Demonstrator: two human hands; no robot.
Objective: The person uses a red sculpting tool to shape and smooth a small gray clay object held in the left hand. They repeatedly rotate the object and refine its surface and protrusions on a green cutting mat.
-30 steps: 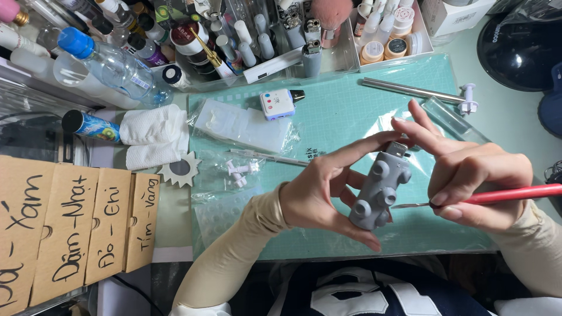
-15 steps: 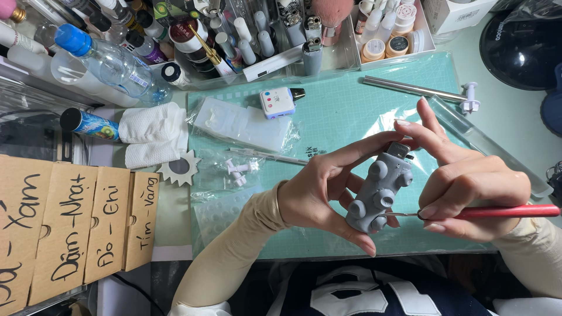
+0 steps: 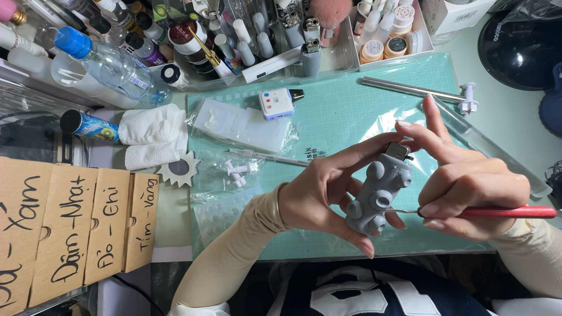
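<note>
My left hand (image 3: 325,190) grips a grey clay-like block (image 3: 377,193) studded with round knobs, held upright over the green cutting mat (image 3: 351,111). A small metal clip sticks out of the block's top. My right hand (image 3: 468,178) pinches a red-handled tool (image 3: 503,212) whose thin metal tip touches the block's lower right side. Two of my right fingers stretch up beside the block's top.
Clear trays of bottles and jars (image 3: 246,35) line the back. A water bottle (image 3: 111,61), folded white towel (image 3: 152,137), plastic bags with small white parts (image 3: 237,169), a metal rod (image 3: 410,89) and cardboard dividers (image 3: 70,228) lie about. A black dome (image 3: 518,47) sits far right.
Both hands and the grey block shifted slightly; the block tilted a little and the tool tip stays against its lower side.
</note>
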